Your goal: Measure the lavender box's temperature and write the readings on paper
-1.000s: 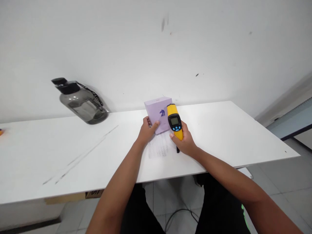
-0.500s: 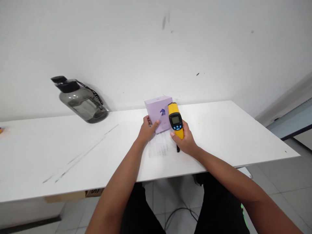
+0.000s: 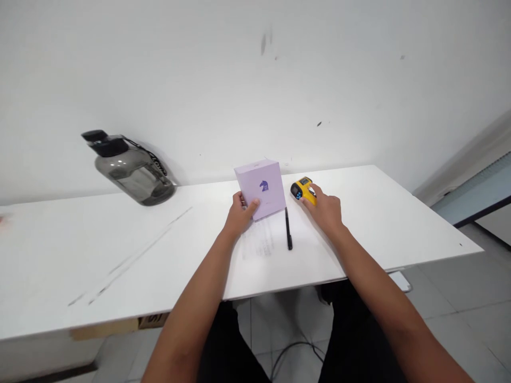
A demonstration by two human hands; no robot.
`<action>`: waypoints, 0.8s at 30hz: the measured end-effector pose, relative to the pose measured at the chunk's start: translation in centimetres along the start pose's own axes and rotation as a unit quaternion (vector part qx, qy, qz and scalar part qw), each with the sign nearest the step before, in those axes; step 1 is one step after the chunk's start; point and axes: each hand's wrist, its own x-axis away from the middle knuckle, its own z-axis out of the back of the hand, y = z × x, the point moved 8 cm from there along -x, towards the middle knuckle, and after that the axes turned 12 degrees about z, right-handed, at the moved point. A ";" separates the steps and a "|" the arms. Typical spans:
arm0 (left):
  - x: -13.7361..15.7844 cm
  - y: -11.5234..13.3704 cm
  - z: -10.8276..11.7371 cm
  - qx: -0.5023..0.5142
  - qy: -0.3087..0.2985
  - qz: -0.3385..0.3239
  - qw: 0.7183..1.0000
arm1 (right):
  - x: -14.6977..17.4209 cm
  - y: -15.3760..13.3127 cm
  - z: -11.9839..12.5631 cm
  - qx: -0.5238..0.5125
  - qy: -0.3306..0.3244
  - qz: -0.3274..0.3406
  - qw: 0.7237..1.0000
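A light purple box (image 3: 266,186) with a dark horse-head emblem is tilted up in my left hand (image 3: 240,215), thumb on its front face and fingers round its left side. To its right, a yellow and black infrared thermometer (image 3: 305,190) lies on its side at the tabletop. My right hand (image 3: 325,210) is closed round its handle. Between the box and my right forearm lies a black pen (image 3: 288,231). A sheet with faint grey print (image 3: 257,242) is on the table below the box, partly covered by it.
A grey see-through water bottle (image 3: 136,173) with a black cap stands at the left by the wall. The white table (image 3: 131,239) bears dark streaks. Its front edge runs above my legs, and a cable (image 3: 295,344) lies on the floor.
My right hand has moved right with the thermometer, turning it from upright onto its side and lowering it to the table. The whole pen now shows. My left hand still holds the box.
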 end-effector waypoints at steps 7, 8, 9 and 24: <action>-0.1 -0.2 0.0 0.005 -0.004 0.002 1.000 | 0.1 0.7 -1.6 0.125 -0.090 -0.028 0.988; -0.2 -0.3 0.0 0.003 -0.002 0.001 1.000 | 0.1 0.6 -1.6 0.138 -0.081 -0.020 0.987; -0.2 -0.3 0.0 0.002 -0.001 0.000 1.000 | 0.0 0.3 -1.4 0.150 -0.067 -0.006 0.986; -1.0 -0.9 0.1 0.016 0.004 -0.002 1.000 | 3.0 -7.1 -3.8 0.143 -0.231 0.317 0.909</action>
